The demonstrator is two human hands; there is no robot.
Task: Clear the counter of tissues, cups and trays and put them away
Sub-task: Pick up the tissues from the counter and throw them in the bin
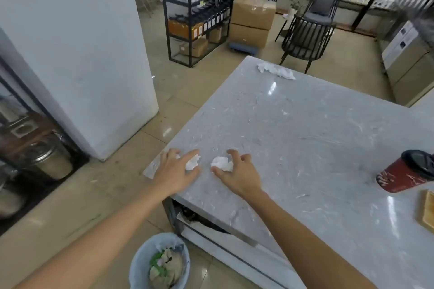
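Head view: tissue-strewn grey marble counter (305,136), shop shelving (195,7).

hands (175,172) (239,175) over crumpled tissues (220,163)

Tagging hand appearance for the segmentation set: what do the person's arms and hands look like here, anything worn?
Two bare arms enter from the bottom edge. No sleeves show anywhere along either forearm. The left hand and right hand are both ungloved, with no watch, bracelet or ring visible on wrists or fingers. No markings or tattoos can be made out. Nails look short and unpainted, though the picture is soft.
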